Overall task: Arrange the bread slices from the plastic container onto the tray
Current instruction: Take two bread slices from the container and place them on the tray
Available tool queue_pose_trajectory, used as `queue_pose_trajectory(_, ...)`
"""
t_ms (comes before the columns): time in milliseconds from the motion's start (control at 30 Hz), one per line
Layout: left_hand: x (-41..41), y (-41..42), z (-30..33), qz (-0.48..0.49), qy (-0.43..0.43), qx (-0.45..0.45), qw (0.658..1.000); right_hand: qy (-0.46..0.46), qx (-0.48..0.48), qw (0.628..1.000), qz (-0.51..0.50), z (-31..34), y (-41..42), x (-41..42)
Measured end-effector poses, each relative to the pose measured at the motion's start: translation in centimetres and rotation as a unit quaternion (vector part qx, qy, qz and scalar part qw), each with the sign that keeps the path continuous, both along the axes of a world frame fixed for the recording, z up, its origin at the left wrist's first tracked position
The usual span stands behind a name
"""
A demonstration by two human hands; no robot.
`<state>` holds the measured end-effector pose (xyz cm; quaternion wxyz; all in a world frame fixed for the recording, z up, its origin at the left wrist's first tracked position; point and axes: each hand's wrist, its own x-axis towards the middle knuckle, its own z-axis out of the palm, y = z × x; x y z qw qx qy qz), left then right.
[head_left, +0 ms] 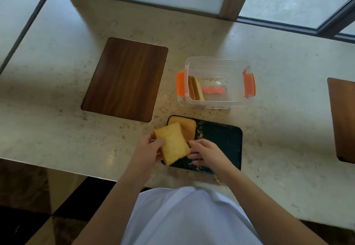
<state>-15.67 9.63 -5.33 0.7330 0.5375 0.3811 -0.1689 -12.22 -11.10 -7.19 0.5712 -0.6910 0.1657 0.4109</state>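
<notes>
Head view: left hand (148, 148) and right hand (204, 151) clasp a bread slice (172, 144) over the tray (221, 139), lower centre; one slice (187, 127) lies placed, two slices (195, 90) remain in the container (216, 82).

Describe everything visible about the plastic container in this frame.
The plastic container is a clear, rounded rectangular box with an orange clip on each short side, both flipped outward. It has no lid on and stands upright on the pale stone counter, just beyond the dark tray and apart from it. Inside, a few bread slices stand on edge against its left wall; crumbs dot the bottom. Neither hand touches it.
</notes>
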Motion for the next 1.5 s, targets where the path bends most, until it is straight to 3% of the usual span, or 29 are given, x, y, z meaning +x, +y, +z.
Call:
queue_pose_trajectory(133, 0.0, -2.1, -0.8, 0.028, -0.008, -0.042, 0.999, 0.033, 0.068, 0.993, -0.095, -0.4, -1.0, -2.3)
queue_pose_trajectory(333, -0.8, -3.1, -1.4, -0.034, -0.049, 0.088, 0.994, 0.014, 0.039, 0.988, -0.146, -1.0, -2.0, -2.8)
queue_pose_trajectory(500, -1.9, -2.9, -2.4, -0.192, -0.086, 0.255, 0.944, -0.018, -0.023, 0.992, -0.122, -1.4, -1.9, -2.4)
queue_pose_trajectory(867, -3.0, -2.3, -4.0, -0.229, -0.006, 0.308, 0.924, -0.122, -0.162, 0.979, 0.003, -3.0, 0.4, -1.7)
queue_pose_trajectory(1067, -2.7, -2.5, -3.5, -0.296, 0.016, 0.335, 0.894, -0.119, -0.197, 0.97, 0.076, -3.2, 0.7, -1.7)
queue_pose_trajectory(1200, -2.3, -2.7, -2.9, -0.313, -0.015, 0.361, 0.879, -0.106, -0.209, 0.969, 0.076, -3.0, 0.5, -2.0)
queue_pose_trajectory(1267, -2.4, -2.8, -2.7, -0.345, -0.024, 0.412, 0.843, -0.098, -0.208, 0.97, 0.082, -2.9, 0.5, -2.3)
queue_pose_trajectory(1367, -2.6, -2.9, -2.3, -0.45, -0.082, 0.567, 0.685, -0.088, -0.202, 0.97, 0.1, -2.9, 0.6, -2.5)
queue_pose_trajectory(1400, -2.7, -3.0, -2.2, -0.472, -0.103, 0.579, 0.657, -0.085, -0.199, 0.971, 0.103, -2.9, 0.7, -2.5)
queue_pose_trajectory(1500, -2.9, -3.2, -2.3, -0.523, -0.116, 0.552, 0.639, -0.083, -0.193, 0.971, 0.113, -2.9, 0.9, -2.6)
